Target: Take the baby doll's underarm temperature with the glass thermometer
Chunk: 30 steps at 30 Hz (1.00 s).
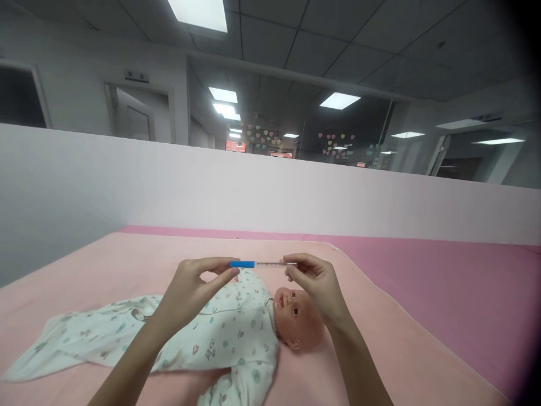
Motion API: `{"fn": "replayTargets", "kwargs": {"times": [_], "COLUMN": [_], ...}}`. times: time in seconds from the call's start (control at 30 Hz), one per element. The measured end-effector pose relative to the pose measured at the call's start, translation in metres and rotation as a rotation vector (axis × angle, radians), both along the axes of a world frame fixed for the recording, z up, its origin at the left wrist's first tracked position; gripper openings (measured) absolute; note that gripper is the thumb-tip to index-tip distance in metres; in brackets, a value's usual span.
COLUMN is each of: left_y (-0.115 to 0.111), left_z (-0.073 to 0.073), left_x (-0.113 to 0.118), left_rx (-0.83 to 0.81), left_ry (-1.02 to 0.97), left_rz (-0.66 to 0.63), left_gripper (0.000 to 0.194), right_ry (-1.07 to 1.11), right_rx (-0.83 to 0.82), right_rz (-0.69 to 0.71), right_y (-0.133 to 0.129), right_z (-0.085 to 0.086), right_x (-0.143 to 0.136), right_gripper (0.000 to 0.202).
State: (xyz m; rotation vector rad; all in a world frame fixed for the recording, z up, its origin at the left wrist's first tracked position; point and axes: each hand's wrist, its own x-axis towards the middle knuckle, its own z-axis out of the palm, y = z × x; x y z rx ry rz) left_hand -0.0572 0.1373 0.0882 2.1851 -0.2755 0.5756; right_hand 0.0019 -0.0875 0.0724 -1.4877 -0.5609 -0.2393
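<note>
Level between my two hands is a thin glass thermometer (270, 264) with a blue end. My left hand (195, 290) pinches the blue end between thumb and fingers. At the clear end, my right hand (315, 282) grips the tube with its fingertips. Below and beyond the hands lies a baby doll (296, 321) on its back, head to the right. It wears a white sleepsuit (236, 332) with small green and brown prints. My right wrist covers part of the doll's head, and my left forearm crosses in front of the sleepsuit.
A peach blanket (372, 361) lies under the doll, over a pink mat (456, 282). Behind them runs a low white partition wall (270, 197). Farther back are a glass pane with heart stickers (336, 144) and a doorway (139, 115).
</note>
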Motion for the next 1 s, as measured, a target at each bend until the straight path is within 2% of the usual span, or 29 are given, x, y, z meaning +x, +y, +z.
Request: {"fn": "replayTargets", "kwargs": {"times": [0.3,0.67,1.0], "left_y": [-0.001,0.001,0.005], "left_z": [0.002,0.001,0.003], "left_x": [-0.009,-0.004,-0.006], "left_rx": [-0.021,-0.062,-0.056], "left_ry": [-0.133,-0.072,-0.103], "left_rz": [0.054,0.029,0.052], "left_gripper": [0.035,0.032,0.030], "right_ry": [-0.044,0.023,0.086], "right_rx": [0.007,-0.060,-0.011], "right_rz": [-0.004,0.008,0.021], "right_y": [0.003,-0.003,-0.005], "right_z": [0.001,0.002,0.001], "right_x": [-0.008,-0.006,0.001], "right_gripper": [0.016,0.021,0.027]}}
